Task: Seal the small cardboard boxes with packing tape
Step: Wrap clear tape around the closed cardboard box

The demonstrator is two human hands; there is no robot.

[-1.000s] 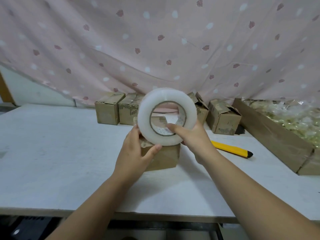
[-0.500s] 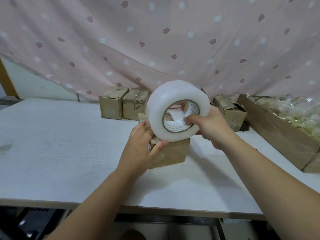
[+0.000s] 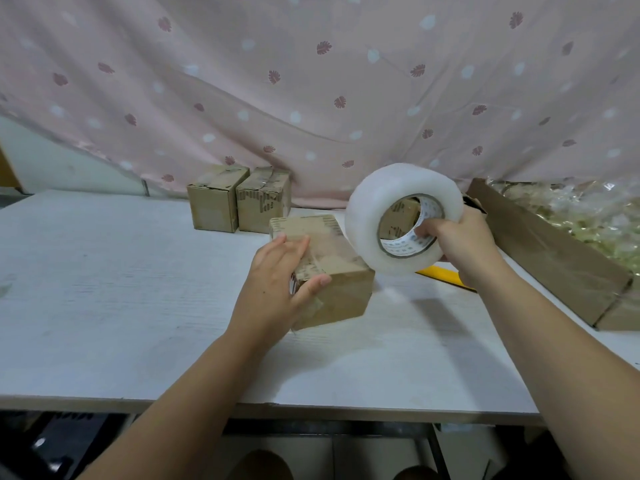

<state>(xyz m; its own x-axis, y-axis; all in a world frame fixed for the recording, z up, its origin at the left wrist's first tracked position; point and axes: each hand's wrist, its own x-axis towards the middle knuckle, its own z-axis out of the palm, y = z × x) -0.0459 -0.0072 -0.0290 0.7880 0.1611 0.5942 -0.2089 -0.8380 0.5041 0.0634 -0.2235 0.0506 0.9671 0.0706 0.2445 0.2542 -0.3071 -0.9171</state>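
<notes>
Left hand (image 3: 277, 289) clamps the small cardboard box (image 3: 337, 271) at its near-left corner on the white table (image 3: 104, 289), fingers flat on top, thumb on the front. Right hand (image 3: 464, 247) holds the tape roll (image 3: 374, 216) raised just right of it, fingers hooked thru the core. Box looks light, prob slides unless pinned; roll looks slick outside, so the core's prob the best grip.

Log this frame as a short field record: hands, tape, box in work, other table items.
left hand: grips box in work, fingers on top, thumb on front
right hand: holds tape roll by its core, right of that box
box in work: on the table, clear tape on its top
behind: two small boxes side by side
right side: yellow cutter, partly hidden by roll and wrist; long carton
</notes>
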